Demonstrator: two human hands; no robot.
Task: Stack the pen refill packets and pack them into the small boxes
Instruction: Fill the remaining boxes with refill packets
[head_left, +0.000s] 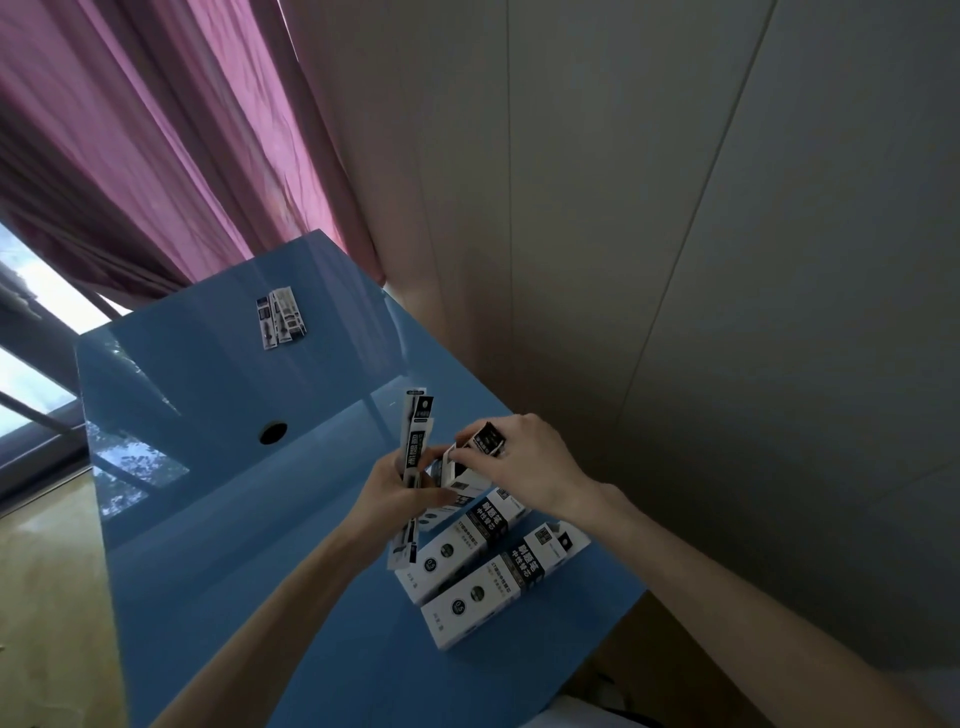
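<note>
My left hand (397, 491) grips a stack of long black-and-white pen refill packets (417, 439), held upright and a little tilted above the blue table (218, 467). My right hand (524, 462) holds a small white box (467, 467) by its open end flap, right beside the packets. Two more small boxes lie on the table at the near right edge, one (470, 545) just under my hands and one (501, 587) nearer to me. A few loose refill packets (281, 317) lie flat at the far side of the table.
A round cable hole (273, 432) sits in the tabletop left of my hands. A beige panelled wall (675, 260) runs along the table's right edge. Pink curtains (156, 145) and a window (31, 364) stand behind and to the left.
</note>
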